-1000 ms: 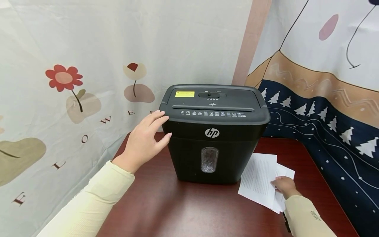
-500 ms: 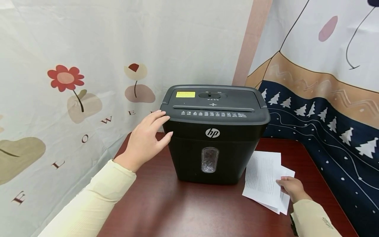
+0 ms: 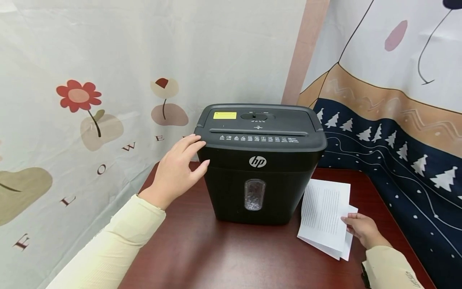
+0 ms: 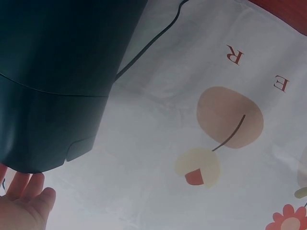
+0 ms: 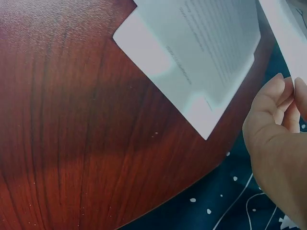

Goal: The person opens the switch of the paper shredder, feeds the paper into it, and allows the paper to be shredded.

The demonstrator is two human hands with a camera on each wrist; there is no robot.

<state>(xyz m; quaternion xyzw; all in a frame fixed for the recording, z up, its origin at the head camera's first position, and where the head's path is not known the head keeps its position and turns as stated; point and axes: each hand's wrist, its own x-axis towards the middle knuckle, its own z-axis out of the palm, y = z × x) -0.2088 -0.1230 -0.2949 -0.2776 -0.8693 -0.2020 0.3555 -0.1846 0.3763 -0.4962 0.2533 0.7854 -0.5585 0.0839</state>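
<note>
A black paper shredder (image 3: 231, 184) stands on the table in the head view, with a feed slot along its top and a small window showing shredded bits. My left hand (image 3: 177, 170) touches its upper left corner with extended fingers; the left wrist view has those fingertips against the shredder's edge. To the right of the shredder, my right hand (image 3: 364, 229) pinches the right edge of a printed sheet of paper (image 3: 325, 212). In the right wrist view, the pinched sheet (image 5: 280, 28) is raised above other printed sheets (image 5: 187, 67) lying on the table.
The reddish-brown table (image 3: 245, 257) meets a pale printed curtain (image 3: 119, 48) at the back and left. A dark blue patterned cloth (image 3: 382, 176) borders its right side. A black cord (image 4: 153, 40) runs from the shredder in the left wrist view.
My right hand has moved right and slightly toward me, drawing the sheet of paper right and lifting it off the sheets beneath. The left hand stays at the shredder's corner.
</note>
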